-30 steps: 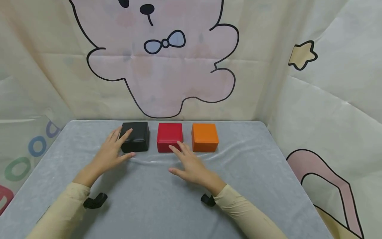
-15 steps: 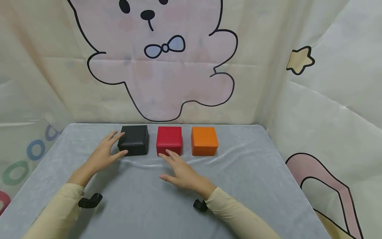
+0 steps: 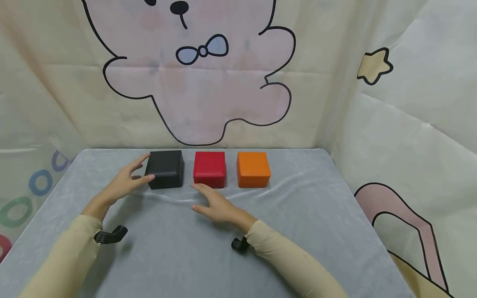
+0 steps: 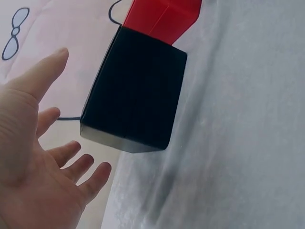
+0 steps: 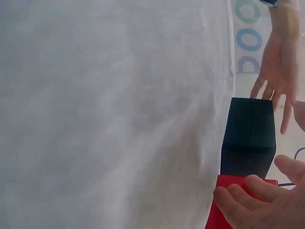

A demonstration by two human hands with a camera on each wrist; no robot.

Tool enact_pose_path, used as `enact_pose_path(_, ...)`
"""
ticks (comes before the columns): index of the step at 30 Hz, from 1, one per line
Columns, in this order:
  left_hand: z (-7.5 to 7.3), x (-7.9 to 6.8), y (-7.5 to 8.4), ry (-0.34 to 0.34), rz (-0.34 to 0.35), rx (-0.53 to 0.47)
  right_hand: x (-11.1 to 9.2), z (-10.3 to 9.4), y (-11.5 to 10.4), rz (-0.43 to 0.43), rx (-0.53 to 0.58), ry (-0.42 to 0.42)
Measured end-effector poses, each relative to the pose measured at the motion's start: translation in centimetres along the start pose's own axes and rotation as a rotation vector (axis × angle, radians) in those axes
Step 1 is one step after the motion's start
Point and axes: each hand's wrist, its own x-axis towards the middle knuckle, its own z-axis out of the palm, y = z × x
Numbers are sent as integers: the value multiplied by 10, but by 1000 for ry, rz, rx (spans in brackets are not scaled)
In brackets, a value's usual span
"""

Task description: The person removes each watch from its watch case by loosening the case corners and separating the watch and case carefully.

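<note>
A black box stands at the left of a row near the table's far edge, with a red box to its right. My left hand is at the black box's left side, thumb and fingers spread. In the left wrist view a gap shows between the fingers and the black box. My right hand hovers in front of the red box, its fingers extended and pointing left, holding nothing. From the right wrist, its fingers overlap the red box, with the black box beyond.
An orange box stands to the right of the red one. Grey cloth with a few creases covers the table. A printed curtain hangs behind the far edge, and more of it runs along both sides. Each sleeve carries a black wrist mount.
Both hands have shifted left. The left hand has gone from overlapping the black box to its left side; the right hand has moved from the red box's right front toward its left front.
</note>
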Motion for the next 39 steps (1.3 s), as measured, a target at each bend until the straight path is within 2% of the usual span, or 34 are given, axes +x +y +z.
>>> enact_pose_path(7, -9, 4, -3, -27, -3, -13, 15, -3, -9, 115, 131, -56)
enact_pose_path(11, -14, 9, -5, -49, 0, -18, 26, 0, -15, 138, 194, -77)
enact_pose_path(16, -15, 18, -6, -60, -10, -5, 39, 7, -20, 171, 285, -58)
enact_pose_path(21, -12, 27, -5, -99, -43, 15, 48, 13, -22, 226, 377, -21)
enact_pose_path(28, -14, 34, -6, -117, -73, 15, 64, 17, -29, 256, 378, -15)
enact_pose_path(35, -15, 36, -15, -98, -64, -2, 77, 26, -34, 194, 365, 103)
enact_pose_path(39, -14, 37, -21, -109, -81, -10, 80, 34, -33, 256, 385, 118)
